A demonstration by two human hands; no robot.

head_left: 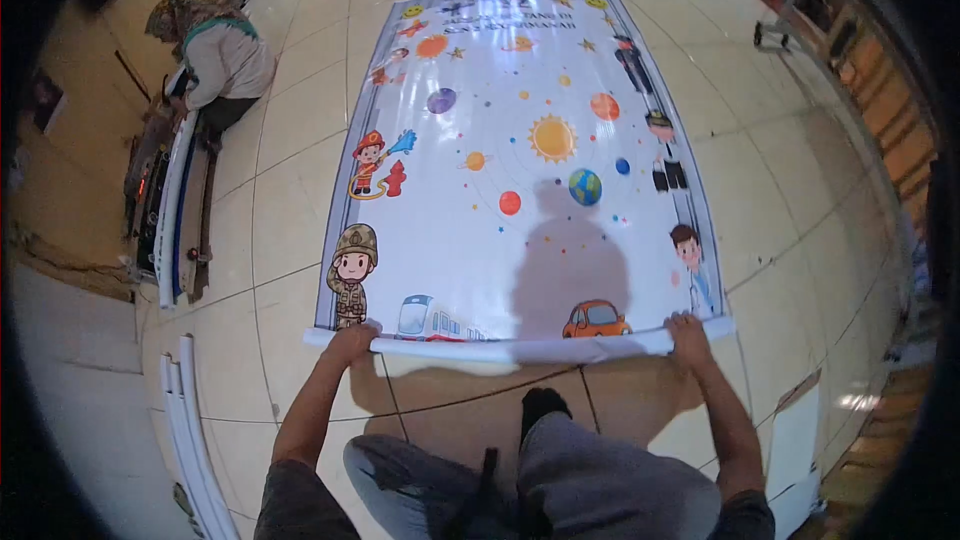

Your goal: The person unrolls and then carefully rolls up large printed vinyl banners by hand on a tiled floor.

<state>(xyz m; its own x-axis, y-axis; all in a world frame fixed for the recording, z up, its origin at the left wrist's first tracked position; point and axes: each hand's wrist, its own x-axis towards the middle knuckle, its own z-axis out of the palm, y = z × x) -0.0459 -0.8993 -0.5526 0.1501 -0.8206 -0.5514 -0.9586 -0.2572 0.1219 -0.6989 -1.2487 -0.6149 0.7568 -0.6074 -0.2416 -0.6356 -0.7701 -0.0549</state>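
A large printed banner (510,130) with planets, a sun and cartoon figures lies spread on the tiled floor. Its near edge is rolled into a white roll (520,348). My left hand (355,340) is closed round the roll near its left end, just below the cartoon soldier. Near the right end, below the figure in a white coat, my right hand (688,333) grips the same roll. A shadow falls across the lower right part of the banner.
At the upper left a person (222,55) bends over a long machine with a white roll (172,210). Several white rolls (190,440) lie at the lower left. A wheeled metal stand (790,0) is at the upper right, and white sheets (797,440) lie lower right.
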